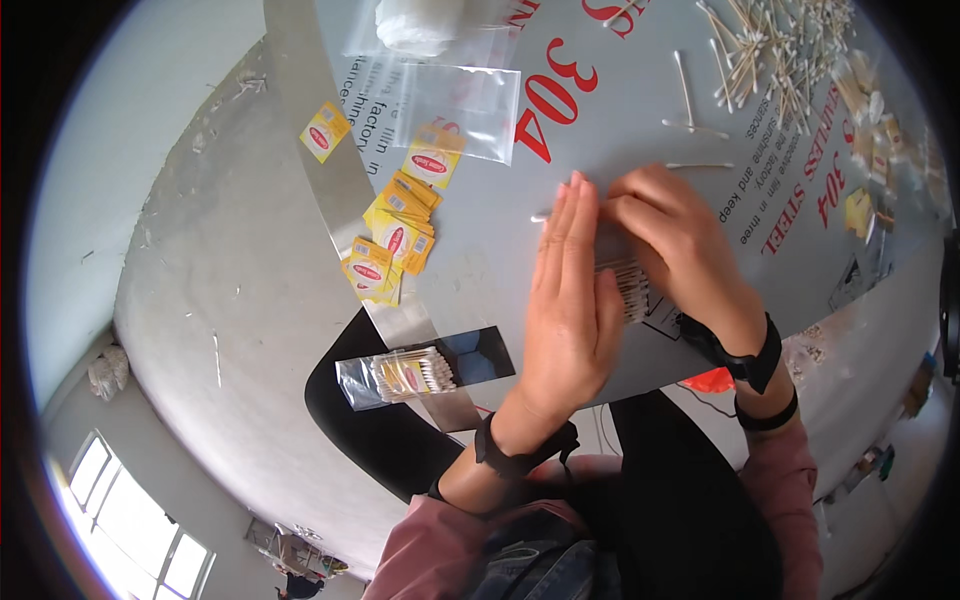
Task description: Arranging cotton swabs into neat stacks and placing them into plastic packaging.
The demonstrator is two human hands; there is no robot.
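Observation:
My left hand (570, 300) is stretched out over the table, fingers straight and close together, its thumb side along a bundle of cotton swabs (630, 288). The swabs lie side by side in a row between my two hands. Curled in from the right, my right hand (685, 245) has its fingertips by the left fingers, above that row. What its bent fingers hold, if anything, is hidden. One white swab tip (540, 217) pokes out left of my left fingers.
Loose swabs (775, 60) are heaped at the far right, with filled packs (880, 150) beyond. Yellow cards (400, 235) lie left of my hands. Clear plastic bags (485, 110) and a white wad (415, 25) are at the back. A swab pack (415, 375) sits at the near left edge.

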